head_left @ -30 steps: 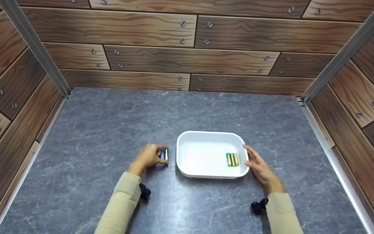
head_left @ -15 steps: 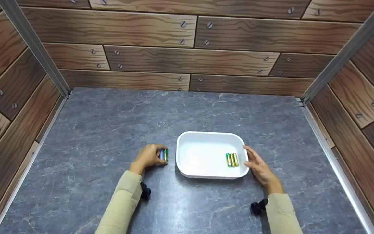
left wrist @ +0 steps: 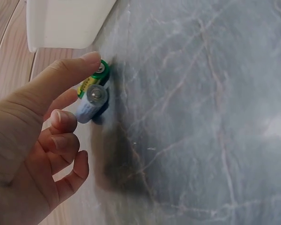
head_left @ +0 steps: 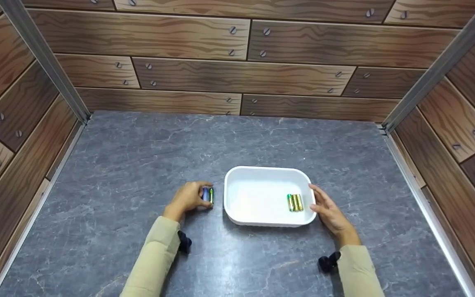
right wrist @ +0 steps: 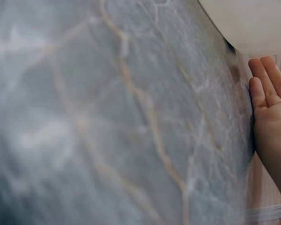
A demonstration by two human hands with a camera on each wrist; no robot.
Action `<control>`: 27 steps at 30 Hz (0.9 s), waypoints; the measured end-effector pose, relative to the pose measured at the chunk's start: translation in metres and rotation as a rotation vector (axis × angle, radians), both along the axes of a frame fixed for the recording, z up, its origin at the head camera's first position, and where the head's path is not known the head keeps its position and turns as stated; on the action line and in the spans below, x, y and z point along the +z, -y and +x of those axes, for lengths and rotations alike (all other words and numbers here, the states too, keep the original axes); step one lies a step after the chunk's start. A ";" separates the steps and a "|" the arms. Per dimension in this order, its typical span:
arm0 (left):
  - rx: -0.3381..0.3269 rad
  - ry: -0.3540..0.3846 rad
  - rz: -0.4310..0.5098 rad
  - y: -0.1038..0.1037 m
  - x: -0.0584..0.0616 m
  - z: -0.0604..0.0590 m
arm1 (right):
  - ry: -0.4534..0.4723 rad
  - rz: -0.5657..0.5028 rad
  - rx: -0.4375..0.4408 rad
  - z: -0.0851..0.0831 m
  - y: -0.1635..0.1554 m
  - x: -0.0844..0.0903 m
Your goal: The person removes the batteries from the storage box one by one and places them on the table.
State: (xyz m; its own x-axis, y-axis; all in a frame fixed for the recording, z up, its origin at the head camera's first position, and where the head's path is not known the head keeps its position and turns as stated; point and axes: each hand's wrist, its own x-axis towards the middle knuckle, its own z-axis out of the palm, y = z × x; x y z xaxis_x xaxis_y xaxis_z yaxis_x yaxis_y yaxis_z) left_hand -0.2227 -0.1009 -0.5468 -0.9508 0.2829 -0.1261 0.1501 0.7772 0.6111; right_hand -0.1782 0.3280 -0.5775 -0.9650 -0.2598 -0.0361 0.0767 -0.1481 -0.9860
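Observation:
My left hand (head_left: 188, 196) is on the tabletop left of a white rectangular tray (head_left: 258, 223). Its thumb and index finger pinch the ends of a green-and-gold battery (head_left: 211, 195). A blue battery (head_left: 205, 194) lies alongside, nearer the palm. Close up in the left wrist view, the thumb is at the end of the green battery (left wrist: 100, 69), and the blue battery (left wrist: 92, 101) shows end-on below it. My right hand (head_left: 333, 214) touches the tray's right end, thumb and fingers extended. The right wrist view shows its fingers (right wrist: 258, 93) straight beside the tray wall (right wrist: 253, 28).
Three green-and-gold batteries (head_left: 295, 203) lie side by side in the right part of the tray. Wood-patterned walls (head_left: 188, 74) with metal corner posts (head_left: 427, 74) enclose the grey marbled tabletop (head_left: 159, 144) at the back and both sides.
My left hand and its batteries shift only very slightly at the same spot. The right hand, the tray and the batteries inside it stay where they were.

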 end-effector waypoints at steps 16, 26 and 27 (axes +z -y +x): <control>-0.019 -0.011 0.067 -0.005 0.028 0.005 | 0.009 0.017 -0.006 0.000 -0.001 0.000; -0.063 -0.073 0.140 -0.019 0.043 0.015 | 0.039 0.041 -0.035 0.000 0.001 0.001; -0.068 -0.081 0.148 -0.020 0.044 0.016 | 0.039 0.041 -0.035 0.000 0.001 0.001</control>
